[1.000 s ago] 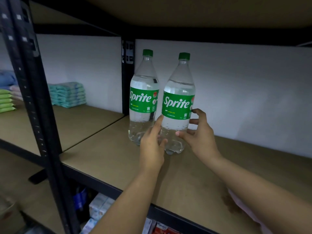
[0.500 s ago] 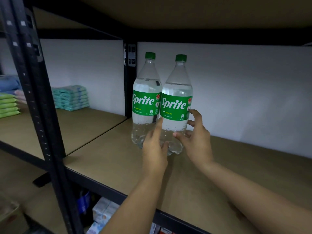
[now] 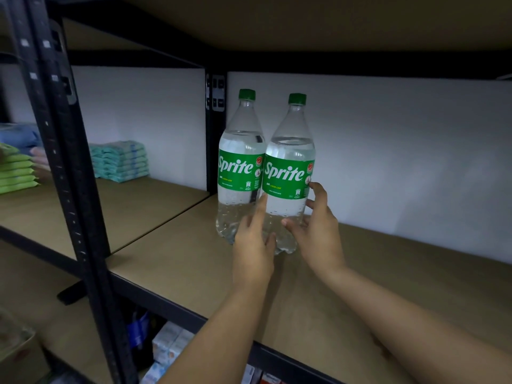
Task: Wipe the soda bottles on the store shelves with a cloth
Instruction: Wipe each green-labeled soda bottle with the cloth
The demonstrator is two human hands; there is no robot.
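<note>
Two clear soda bottles with green caps and green Sprite labels stood upright on the brown shelf (image 3: 194, 261), side by side and touching or very nearly so, close to the white back wall (image 3: 401, 151); the left bottle (image 3: 240, 167) stood just in front of the black rear post (image 3: 215, 92), and the right bottle (image 3: 289, 178) stood slightly nearer the camera.

Both hands were on the right bottle's lower body; the left hand (image 3: 253, 245) lay against its left side with the forefinger stretched upward to the label's lower edge and the thumb curled against the base; the right hand (image 3: 315, 234) wrapped the right side, thumb across the front below the label and fingers curled round toward the back, so the bottle was held between the two hands; whether its base rested on the shelf or was raised a little I could not tell.

Beyond the black front upright (image 3: 69, 176), on the neighbouring shelf bay, lay a stack of teal packets (image 3: 119, 162) and, further left, a stack of green packets (image 3: 16, 173); boxes (image 3: 169, 345) showed dimly on the level below.
</note>
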